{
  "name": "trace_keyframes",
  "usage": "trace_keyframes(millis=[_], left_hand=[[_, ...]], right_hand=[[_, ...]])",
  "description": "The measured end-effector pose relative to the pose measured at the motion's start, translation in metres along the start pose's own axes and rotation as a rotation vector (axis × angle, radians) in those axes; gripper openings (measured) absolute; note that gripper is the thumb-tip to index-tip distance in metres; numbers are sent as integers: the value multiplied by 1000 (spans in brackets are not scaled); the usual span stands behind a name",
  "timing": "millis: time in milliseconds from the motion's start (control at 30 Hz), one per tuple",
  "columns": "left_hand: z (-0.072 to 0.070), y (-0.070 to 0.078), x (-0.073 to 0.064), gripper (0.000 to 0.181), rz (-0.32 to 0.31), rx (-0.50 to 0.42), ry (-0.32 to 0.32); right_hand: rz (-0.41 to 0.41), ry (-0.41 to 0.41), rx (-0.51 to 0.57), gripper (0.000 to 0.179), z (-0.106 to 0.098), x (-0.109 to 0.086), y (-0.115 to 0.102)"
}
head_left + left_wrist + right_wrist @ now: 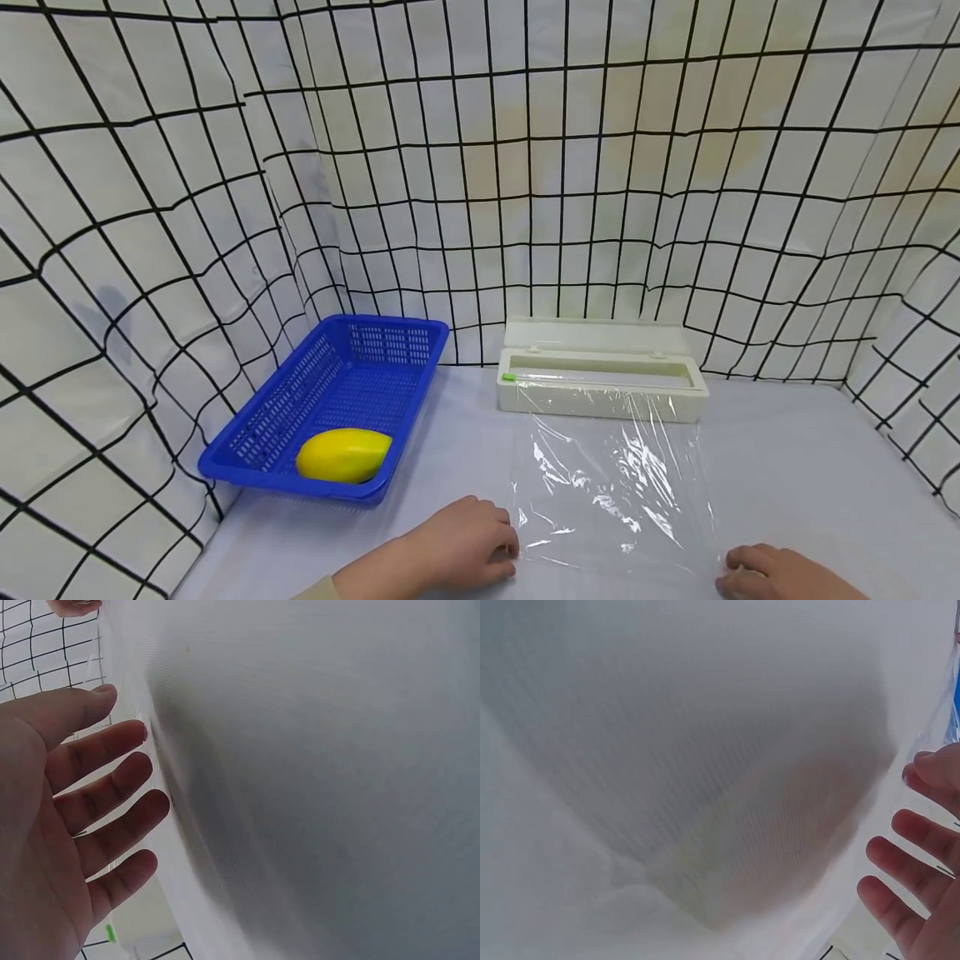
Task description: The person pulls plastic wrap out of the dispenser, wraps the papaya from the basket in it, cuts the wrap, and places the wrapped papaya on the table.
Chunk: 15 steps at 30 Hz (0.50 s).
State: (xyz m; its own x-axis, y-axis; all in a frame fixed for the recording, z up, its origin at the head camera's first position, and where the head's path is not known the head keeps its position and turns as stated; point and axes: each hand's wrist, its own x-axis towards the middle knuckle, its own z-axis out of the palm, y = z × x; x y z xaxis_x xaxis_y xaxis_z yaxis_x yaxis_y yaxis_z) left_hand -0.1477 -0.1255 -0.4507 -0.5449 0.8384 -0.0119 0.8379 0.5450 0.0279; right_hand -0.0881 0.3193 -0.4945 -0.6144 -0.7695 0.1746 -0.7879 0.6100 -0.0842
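A sheet of clear plastic wrap [615,492] lies drawn out over the table from a white wrap dispenser box [600,402], whose lid stands up. My left hand [468,546] rests beside the sheet's near left corner; the left wrist view shows its fingers [112,802] loosely bent and spread, with the thumb apart from them. At the near right corner is my right hand [780,572]. Its fingers [907,870] are relaxed in the right wrist view, the thumb close to the index finger. No wrap is visible between the fingers of either hand.
A blue plastic basket [330,485] stands on the left with a yellow lemon-shaped fruit [343,456] at its near end. White cloth covers the table [795,467]. Black grid netting over white sheeting [585,175] walls in the back and sides.
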Motion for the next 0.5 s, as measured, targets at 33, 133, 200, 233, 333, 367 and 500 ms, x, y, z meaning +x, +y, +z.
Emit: trace_keyframes(millis=[33, 133, 200, 233, 333, 367, 500], left_hand=[[0, 0, -1, 11, -12, -14, -9], [0, 0, -4, 14, -33, -44, -24], [-1, 0, -6, 15, -35, -46, -23], [0, 0, -7, 15, -32, -39, -19], [0, 0, -9, 15, -26, -21, -6], [1, 0, -10, 15, -25, -15, -2], [0, -1, -12, 16, -28, -14, -11]], right_hand=[[11, 4, 14, 32, -1, -1, 0], [69, -50, 69, 35, -6, -2, 1], [89, -84, 73, 37, -8, -4, 1], [96, -89, 63, 38, -8, -5, 1], [133, -107, 54, 38, -7, -9, 0], [141, -108, 47, 39, -6, -11, 0], [270, -217, 119, 43, -5, -18, 3]])
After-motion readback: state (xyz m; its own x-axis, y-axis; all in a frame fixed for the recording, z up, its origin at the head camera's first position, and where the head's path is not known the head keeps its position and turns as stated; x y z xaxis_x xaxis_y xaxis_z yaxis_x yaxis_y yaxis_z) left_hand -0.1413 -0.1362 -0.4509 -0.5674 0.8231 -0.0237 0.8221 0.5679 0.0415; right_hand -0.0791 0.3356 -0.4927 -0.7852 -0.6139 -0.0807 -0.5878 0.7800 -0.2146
